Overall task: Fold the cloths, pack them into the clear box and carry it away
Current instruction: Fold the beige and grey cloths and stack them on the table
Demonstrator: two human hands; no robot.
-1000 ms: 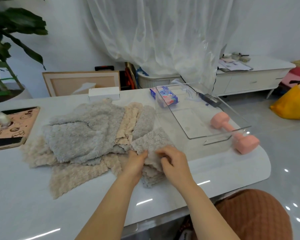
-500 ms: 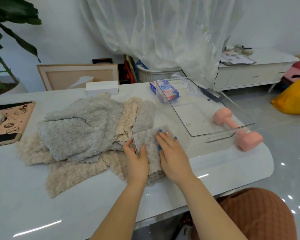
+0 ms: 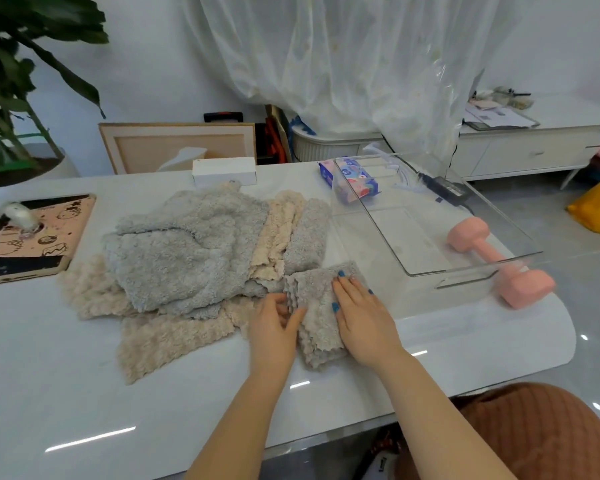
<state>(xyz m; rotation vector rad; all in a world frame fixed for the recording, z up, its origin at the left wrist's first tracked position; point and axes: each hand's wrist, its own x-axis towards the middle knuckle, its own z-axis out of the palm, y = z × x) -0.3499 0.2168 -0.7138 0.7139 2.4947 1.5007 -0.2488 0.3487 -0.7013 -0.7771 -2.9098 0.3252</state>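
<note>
Fingers (image 3: pixel 347 289) of right hand (image 3: pixel 361 320) flat, smoothing folded grey cloth (image 3: pixel 317 336); left hand (image 3: pixel 274 327) grip unclear; next, probably lift it into clear box (image 3: pixel 465 266).

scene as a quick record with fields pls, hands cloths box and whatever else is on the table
left hand: touches the folded grey cloth at its left edge
right hand: lies flat on that cloth
cloth pile: grey and beige, unfolded, left of the folded one
clear box: on the table, right of the cloths, no cloth inside
pink dumbbell: by the box's near right corner
</note>
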